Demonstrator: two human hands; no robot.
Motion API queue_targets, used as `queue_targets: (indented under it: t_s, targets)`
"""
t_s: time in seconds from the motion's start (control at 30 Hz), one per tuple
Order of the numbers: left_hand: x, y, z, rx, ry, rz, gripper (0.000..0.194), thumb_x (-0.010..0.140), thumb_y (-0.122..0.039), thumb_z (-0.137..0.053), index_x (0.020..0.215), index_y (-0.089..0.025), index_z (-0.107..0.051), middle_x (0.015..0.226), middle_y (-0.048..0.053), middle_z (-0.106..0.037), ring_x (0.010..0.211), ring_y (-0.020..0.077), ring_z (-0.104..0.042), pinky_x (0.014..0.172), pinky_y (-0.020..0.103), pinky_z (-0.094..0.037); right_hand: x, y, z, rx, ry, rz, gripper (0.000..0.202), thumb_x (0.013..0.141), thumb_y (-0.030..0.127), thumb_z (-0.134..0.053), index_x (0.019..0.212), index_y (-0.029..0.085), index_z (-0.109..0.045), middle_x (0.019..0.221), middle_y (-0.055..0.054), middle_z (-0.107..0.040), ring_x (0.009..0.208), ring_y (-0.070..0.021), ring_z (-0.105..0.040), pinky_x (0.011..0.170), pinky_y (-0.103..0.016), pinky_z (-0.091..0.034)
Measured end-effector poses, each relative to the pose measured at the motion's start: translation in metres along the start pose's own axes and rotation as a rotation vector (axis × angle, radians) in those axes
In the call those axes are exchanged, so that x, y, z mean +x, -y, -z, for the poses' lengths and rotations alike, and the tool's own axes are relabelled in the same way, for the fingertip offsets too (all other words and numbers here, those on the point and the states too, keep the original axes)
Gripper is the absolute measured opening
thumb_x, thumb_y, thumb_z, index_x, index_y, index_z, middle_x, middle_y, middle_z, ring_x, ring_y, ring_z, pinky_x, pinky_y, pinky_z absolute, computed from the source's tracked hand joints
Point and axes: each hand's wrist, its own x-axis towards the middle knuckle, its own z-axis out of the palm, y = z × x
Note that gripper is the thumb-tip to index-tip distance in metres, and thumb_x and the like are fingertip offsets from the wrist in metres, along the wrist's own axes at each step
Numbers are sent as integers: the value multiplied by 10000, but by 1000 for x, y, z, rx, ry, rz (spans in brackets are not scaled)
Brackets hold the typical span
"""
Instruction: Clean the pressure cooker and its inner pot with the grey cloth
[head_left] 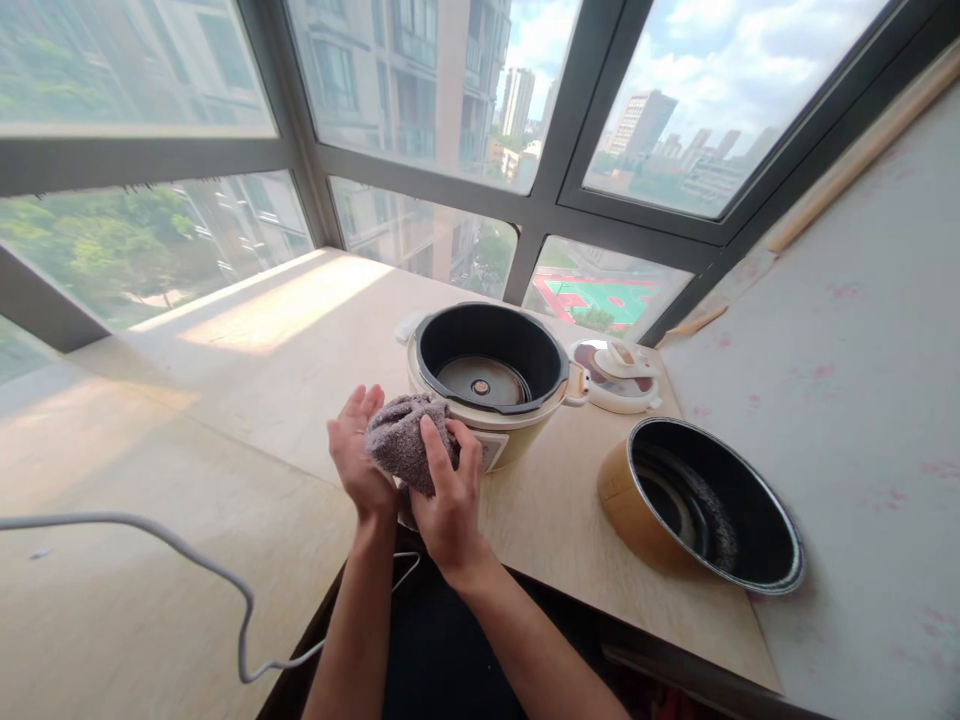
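A bunched grey-brown cloth is between my two hands, in front of the rice cooker. My right hand grips it with the fingers bent over its right side. Against its left side rests my left hand, palm toward the cloth and fingers stretched out. Just beyond the hands stands the cooker body, lidless, with its dark inside and round heating plate showing. Part of its front panel is hidden by my right hand and the cloth.
The removed inner pot lies tilted at the right, near the papered wall. Behind it sits the white lid. A grey cord curves across the left of the pale wooden surface. Windows close off the back.
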Motion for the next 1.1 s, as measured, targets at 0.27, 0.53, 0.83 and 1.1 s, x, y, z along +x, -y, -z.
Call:
queue_targets:
  t_s: [0.27,0.53,0.83,1.1]
  targets:
    - [-53,3,2,195,39,-89,731,923,-481,-634,1558,-281,-332,1508,134,-519,1335,272,-576,1110,386,-485,9,-5,19,90,260,-5,638,980,136,-519,1595,228,-375,1467,-162,-540,1375,-261,-516,1147,-449,-462]
    - [-49,-6,-11,649,177,-598,656,847,-318,-717,1464,-236,-509,1434,170,-559,1325,333,-527,1117,499,-420,60,-27,125,175,388,-38,309,948,199,-620,1239,236,-715,1163,-64,-751,1009,-193,-724,877,-327,-616]
    - [-82,-2,-42,850,439,-943,624,774,-220,-691,1387,-281,-587,1317,126,-679,1140,338,-610,933,470,-443,120,-123,168,-124,19,-211,322,871,350,-655,1146,191,-709,1130,-97,-704,976,-223,-670,758,-362,-586]
    - [-71,6,-41,803,421,-1035,529,758,-197,-655,1280,-282,-652,1184,91,-742,1064,296,-656,905,444,-454,140,-191,138,-206,73,-317,575,815,535,-658,1256,168,-613,1318,-165,-588,1244,-303,-531,1085,-537,-421]
